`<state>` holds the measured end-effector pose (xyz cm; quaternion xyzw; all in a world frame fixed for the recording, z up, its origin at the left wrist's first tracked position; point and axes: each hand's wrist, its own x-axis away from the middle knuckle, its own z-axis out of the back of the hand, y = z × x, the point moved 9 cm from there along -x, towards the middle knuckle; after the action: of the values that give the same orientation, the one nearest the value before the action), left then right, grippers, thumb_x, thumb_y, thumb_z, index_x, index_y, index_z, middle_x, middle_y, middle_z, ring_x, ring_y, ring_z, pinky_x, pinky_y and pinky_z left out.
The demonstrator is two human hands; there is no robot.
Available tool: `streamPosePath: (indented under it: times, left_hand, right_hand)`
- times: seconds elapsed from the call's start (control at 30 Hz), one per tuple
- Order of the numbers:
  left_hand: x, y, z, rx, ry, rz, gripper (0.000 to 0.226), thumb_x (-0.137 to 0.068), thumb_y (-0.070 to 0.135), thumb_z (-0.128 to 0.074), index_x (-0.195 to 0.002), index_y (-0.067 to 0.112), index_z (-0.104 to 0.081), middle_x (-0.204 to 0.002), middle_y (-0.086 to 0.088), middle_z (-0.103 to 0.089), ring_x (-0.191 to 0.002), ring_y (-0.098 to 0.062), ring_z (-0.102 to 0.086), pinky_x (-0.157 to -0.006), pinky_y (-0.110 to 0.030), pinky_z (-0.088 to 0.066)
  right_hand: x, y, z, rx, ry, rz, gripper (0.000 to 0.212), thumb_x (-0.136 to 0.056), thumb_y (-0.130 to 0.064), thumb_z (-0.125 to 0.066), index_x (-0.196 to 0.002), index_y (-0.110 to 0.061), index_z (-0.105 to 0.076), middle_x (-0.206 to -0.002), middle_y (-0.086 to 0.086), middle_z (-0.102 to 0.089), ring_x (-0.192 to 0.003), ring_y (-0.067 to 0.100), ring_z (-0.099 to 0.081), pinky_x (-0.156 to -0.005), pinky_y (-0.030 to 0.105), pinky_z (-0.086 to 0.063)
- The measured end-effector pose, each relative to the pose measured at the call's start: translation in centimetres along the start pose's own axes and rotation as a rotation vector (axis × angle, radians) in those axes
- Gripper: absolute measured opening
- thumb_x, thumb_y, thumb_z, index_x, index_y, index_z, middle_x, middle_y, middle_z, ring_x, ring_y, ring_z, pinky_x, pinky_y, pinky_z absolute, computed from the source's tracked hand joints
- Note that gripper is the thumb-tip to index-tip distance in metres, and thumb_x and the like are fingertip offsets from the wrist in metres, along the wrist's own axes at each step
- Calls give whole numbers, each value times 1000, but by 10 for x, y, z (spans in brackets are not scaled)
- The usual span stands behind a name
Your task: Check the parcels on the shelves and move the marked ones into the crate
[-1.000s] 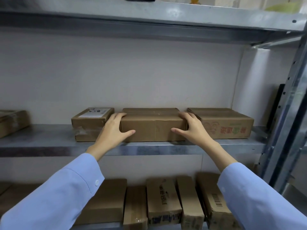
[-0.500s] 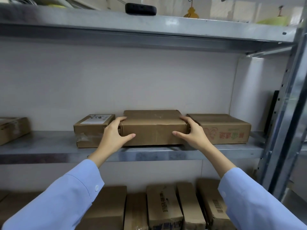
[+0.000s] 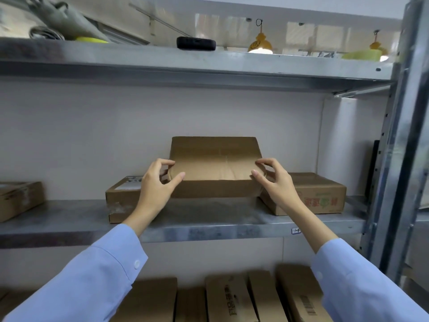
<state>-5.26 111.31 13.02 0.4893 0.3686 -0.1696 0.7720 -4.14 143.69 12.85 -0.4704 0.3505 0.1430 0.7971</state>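
Note:
A plain brown cardboard parcel (image 3: 214, 163) is held up off the middle shelf (image 3: 209, 225), tilted so a broad unmarked face looks at me. My left hand (image 3: 156, 185) grips its left edge and my right hand (image 3: 274, 180) grips its right edge. To its left a parcel with a white label (image 3: 120, 197) lies flat on the shelf. To its right lies a parcel with red and green print (image 3: 318, 194). No crate is in view.
Another box (image 3: 19, 199) sits at the shelf's far left. Several cardboard parcels (image 3: 228, 298) stand on the lower shelf. The upper shelf (image 3: 197, 63) carries a black object (image 3: 196, 43) and clutter. A metal upright (image 3: 404, 140) bounds the right side.
Both hands lifted the middle parcel from lying flat on the shelf and tipped its front edge up. The camera view rose, showing the top shelf's contents.

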Motion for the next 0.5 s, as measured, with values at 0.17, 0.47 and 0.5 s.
streamPosePath:
  times: [0.17,0.47,0.5]
  left_hand:
    - [-4,-5,1,43,-34,4,52,-81,22,-78,-124,23,-48,-130,7,-52,-116,-15,-53,-92,-26,-47]
    - [-5,-5,-10,92,-127,34,93,-78,5,-79,-151,26,-26,-151,3,-38,-133,-8,-38,-98,-19,-44]
    - [-6,-6,-11,121,-138,55,94,-78,7,-79,-152,27,-24,-153,0,-38,-135,-14,-41,-104,-31,-44]
  right_hand:
    - [-2,-3,4,-10,-20,4,50,-86,-26,-75,-130,-22,-53,-133,-11,-56,-122,8,-53,-87,-1,-39]
    - [-4,4,0,-25,-74,-35,99,-79,-9,-81,-154,-32,-20,-150,-5,-39,-130,6,-41,-102,16,-36]
    - [-4,6,1,-44,-65,-53,103,-79,-11,-81,-155,-34,-16,-146,-4,-40,-130,8,-41,-103,22,-38]
